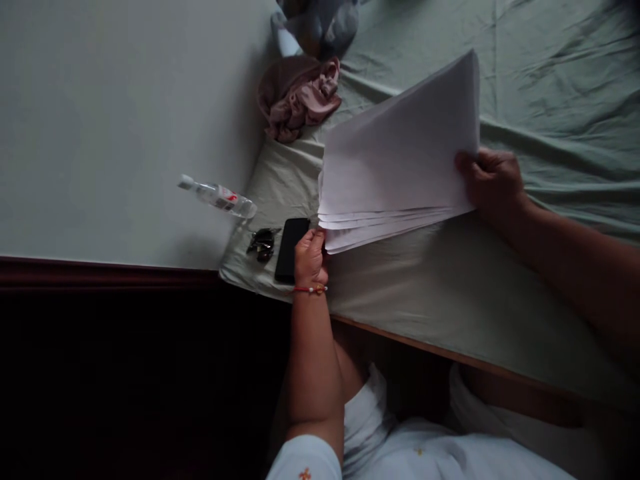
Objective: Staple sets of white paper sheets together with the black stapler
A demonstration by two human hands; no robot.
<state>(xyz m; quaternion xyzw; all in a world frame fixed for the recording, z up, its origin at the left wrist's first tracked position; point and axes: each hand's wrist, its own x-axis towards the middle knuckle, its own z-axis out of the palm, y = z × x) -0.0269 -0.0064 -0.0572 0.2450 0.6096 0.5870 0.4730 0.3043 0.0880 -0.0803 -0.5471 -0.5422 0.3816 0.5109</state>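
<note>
A stack of white paper sheets (395, 153) is held up at a tilt between my two hands, above a bed-like surface with a green sheet (400, 287). My right hand (493, 177) grips the right edge, thumb on top. At the lower left corner, my left hand (311, 257) pinches the sheets; a red bracelet (310, 289) circles that wrist. The sheets fan apart along their near edge. Just left of my left hand lies a black phone (291, 250), partly covered by the hand.
A clear plastic bottle (220, 198) stands by the wall at the left, near a bunch of keys or similar small dark items (263, 245). Crumpled pink cloth (300, 100) lies farther back, with a bag-like bundle (320, 27) behind it. The surface's wooden edge (425, 347) runs before my lap.
</note>
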